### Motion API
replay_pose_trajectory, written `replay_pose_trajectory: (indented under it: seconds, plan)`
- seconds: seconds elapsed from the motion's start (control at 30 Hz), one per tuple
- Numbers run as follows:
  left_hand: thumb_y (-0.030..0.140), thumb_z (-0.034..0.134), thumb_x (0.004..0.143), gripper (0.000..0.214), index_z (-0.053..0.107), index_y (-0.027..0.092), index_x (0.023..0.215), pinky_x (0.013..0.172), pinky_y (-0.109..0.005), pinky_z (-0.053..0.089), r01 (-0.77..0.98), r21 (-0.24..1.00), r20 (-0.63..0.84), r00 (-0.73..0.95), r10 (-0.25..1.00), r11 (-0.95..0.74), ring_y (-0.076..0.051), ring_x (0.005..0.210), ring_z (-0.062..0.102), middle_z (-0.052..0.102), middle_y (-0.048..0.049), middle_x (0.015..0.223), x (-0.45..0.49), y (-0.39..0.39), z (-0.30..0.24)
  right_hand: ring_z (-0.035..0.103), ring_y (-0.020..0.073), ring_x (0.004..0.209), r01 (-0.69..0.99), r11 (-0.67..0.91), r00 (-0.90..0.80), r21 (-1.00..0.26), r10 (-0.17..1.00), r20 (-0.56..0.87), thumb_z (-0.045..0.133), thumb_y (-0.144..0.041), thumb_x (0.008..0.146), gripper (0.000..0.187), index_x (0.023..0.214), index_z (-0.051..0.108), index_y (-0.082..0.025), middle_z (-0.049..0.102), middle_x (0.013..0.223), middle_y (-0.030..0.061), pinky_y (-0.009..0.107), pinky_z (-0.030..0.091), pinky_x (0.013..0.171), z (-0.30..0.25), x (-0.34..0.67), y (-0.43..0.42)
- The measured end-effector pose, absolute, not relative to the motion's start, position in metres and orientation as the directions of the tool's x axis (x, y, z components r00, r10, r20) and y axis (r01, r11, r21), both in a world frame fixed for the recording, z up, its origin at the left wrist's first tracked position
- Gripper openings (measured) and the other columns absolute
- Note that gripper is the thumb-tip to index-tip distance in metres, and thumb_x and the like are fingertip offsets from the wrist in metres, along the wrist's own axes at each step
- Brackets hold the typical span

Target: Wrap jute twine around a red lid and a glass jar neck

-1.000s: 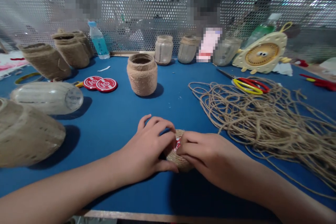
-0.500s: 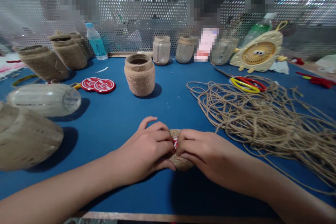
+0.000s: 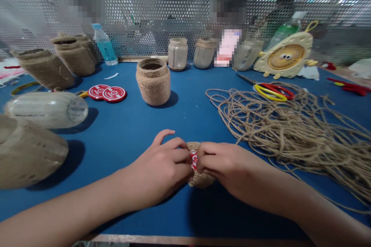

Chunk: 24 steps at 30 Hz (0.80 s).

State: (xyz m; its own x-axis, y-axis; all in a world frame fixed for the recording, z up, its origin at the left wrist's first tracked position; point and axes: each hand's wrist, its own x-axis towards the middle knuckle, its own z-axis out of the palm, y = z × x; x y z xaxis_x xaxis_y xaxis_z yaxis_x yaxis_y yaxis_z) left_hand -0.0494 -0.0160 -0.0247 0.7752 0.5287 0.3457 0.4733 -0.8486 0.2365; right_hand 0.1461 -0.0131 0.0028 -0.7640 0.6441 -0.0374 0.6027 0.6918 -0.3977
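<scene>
A small jar wrapped in jute twine (image 3: pixel 200 180) lies on its side on the blue work mat (image 3: pixel 121 133), its red-and-white lid (image 3: pixel 194 159) facing up and to the left. My left hand (image 3: pixel 158 170) grips the jar from the left, with the fingers curled over the lid edge. My right hand (image 3: pixel 227 166) holds it from the right, and its fingertips nearly meet those of my left hand. The two hands hide most of the lid. A loose heap of jute twine (image 3: pixel 285 131) lies just to the right of my right hand.
A taller twine-wrapped jar (image 3: pixel 153 82) stands ahead. Two red lids (image 3: pixel 106 93) and large glass jars on their sides (image 3: pixel 46 110) lie left. Red-and-yellow scissors (image 3: pixel 271 92) rest behind the twine. Several jars line the perforated metal screen (image 3: pixel 185 7) behind.
Both hands have closed in around the small jar, and more of the red lid shows between them. The whole scene has shifted slightly left in view.
</scene>
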Motion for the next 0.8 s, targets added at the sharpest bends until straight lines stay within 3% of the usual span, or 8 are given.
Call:
replay_pose_trajectory:
  seconds: [0.3,0.63,0.8]
  plan:
    - [0.018,0.045,0.083,0.016,0.056,0.017,0.072,0.097,-0.042,0.023,0.416,0.063,0.394,0.825,0.406,-0.907,-0.015,0.091,0.05,0.061,-0.0002,0.083,-0.046,-0.019,-0.025,0.049,0.0123,0.076,0.583,0.725,-0.79,-0.368,0.611,-0.049,0.04,-0.001,0.08,0.027,0.078,0.06,-0.019,0.057,0.09,0.0018,0.026,0.034,0.066,0.003,0.151,-0.013]
    - [0.024,0.043,0.084,0.016,0.056,0.016,0.087,0.09,-0.037,0.03,0.453,0.192,0.356,0.794,0.492,-0.87,-0.014,0.082,0.049,0.059,-0.0022,0.081,-0.044,-0.021,-0.025,0.051,0.0121,0.073,0.609,0.675,-0.772,-0.417,0.624,-0.117,0.04,-0.017,0.087,0.023,0.075,0.06,-0.019,0.057,0.074,-0.0005,0.028,0.033,0.07,0.021,0.156,-0.004]
    - [0.022,0.041,0.085,0.019,0.057,0.019,0.094,0.089,-0.037,0.032,0.456,0.173,0.347,0.801,0.487,-0.873,-0.014,0.084,0.049,0.058,-0.0026,0.083,-0.042,-0.022,-0.025,0.049,0.0122,0.073,0.615,0.67,-0.762,-0.417,0.64,-0.096,0.036,-0.016,0.088,0.023,0.076,0.056,-0.019,0.055,0.075,-0.0006,0.03,0.03,0.072,0.018,0.155,-0.005]
